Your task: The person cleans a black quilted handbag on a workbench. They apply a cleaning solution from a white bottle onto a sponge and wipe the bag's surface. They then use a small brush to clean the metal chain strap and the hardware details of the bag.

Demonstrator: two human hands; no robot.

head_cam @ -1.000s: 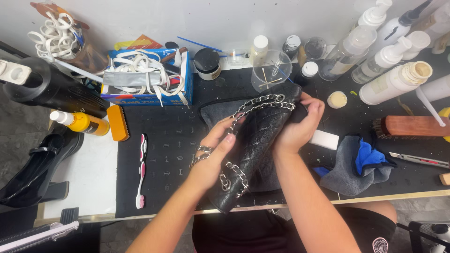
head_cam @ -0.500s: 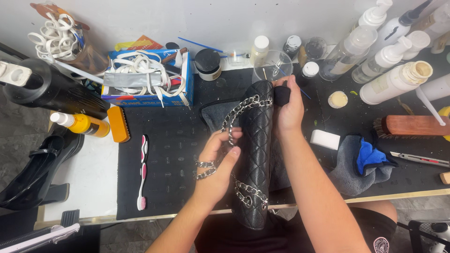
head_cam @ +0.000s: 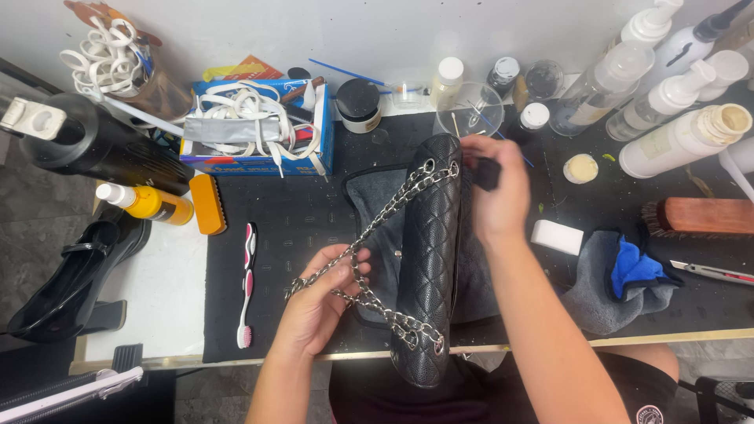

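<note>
- Black quilted leather handbag (head_cam: 430, 259) stands on edge on the counter (head_cam: 298, 228), between both hands.
- Left hand (head_cam: 322, 302), just beside it, clasps its chain strap (head_cam: 377, 228).
- Right hand (head_cam: 496, 192) pinches a small black object at the bag's far end.

The work surface is a bench covered by a black mat (head_cam: 314, 212) that is speckled with light flecks toward the right. A pale metal edge strip (head_cam: 628, 339) runs along the near side of the bench. To the left of the mat, a white section of benchtop (head_cam: 149, 290) is exposed. Behind the bench stands a plain white wall (head_cam: 377, 31), evenly lit, with soft shadows at its base. At the far left, a grey stone-patterned floor (head_cam: 31, 228) is visible below the bench level. Lighting is bright and diffuse, producing no hard shadows on the mat.
</note>
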